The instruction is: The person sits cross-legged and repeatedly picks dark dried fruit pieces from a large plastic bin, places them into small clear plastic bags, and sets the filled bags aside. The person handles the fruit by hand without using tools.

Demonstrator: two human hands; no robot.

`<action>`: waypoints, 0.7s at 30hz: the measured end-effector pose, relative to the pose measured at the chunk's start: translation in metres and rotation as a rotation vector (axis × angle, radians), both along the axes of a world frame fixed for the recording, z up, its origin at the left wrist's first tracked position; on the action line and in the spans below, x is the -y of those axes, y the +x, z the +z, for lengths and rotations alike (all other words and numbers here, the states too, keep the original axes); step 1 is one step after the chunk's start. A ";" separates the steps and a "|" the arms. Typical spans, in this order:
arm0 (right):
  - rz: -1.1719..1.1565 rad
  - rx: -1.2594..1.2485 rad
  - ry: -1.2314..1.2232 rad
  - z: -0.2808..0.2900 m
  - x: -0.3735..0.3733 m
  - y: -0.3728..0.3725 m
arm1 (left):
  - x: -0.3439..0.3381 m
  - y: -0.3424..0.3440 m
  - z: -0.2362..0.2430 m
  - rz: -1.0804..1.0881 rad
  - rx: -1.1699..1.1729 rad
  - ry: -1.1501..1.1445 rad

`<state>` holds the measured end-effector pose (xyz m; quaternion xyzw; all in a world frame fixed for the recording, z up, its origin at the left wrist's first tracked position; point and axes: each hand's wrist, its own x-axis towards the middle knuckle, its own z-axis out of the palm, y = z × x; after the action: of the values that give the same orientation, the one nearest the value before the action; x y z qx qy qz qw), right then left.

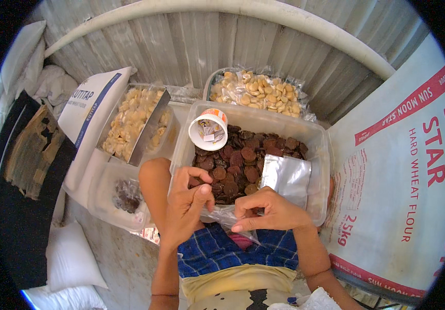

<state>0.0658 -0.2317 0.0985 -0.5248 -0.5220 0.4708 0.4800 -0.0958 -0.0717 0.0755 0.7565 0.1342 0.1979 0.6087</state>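
Over a blue checked garment [202, 250] at the lower centre of the frame, a clear plastic bag [226, 216] stretched between a person's two hands by the near rim of a translucent tub [327, 194]. The film looked thin and slack; an uneven pull could have torn it or let a side slip free, and anything inside might have dropped onto the lap.

The right hand [273, 209] came in from the lower right, wrist bent inward, its grip narrow, with film apparently pinched between thumb and forefinger. The left hand [187, 199] rose more upright from the lower left, its forefinger curled above a raised thumb with a slight gap between; whether its lower fingers held the bag could not be told.

Beyond them, brown discs [235, 170] filled the tub at mid-frame. A silver pouch [289, 178] lay on the pile just beyond the right hand, where a brush of the knuckles might have shifted it. Farther up, a white cup [201, 140] of small packets [210, 129] leaned toward the viewer; a knock could have spilled them among the discs. Pale discs [258, 92] heaped at the upper centre, before a corrugated wall [181, 49].
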 end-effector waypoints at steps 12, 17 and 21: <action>0.064 0.345 0.092 0.027 -0.010 0.012 | 0.005 -0.007 0.026 0.077 -0.230 0.453; -0.303 0.362 0.106 -0.005 -0.037 0.049 | -0.011 -0.009 0.014 0.329 -0.174 0.157; -0.326 0.916 -0.057 -0.086 -0.042 0.102 | -0.018 -0.003 0.003 0.431 -0.086 0.256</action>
<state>0.1677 -0.1894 0.0130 -0.7658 -0.5776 0.1244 0.2537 -0.0985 -0.0539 0.0789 0.7891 0.2920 0.3060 0.4454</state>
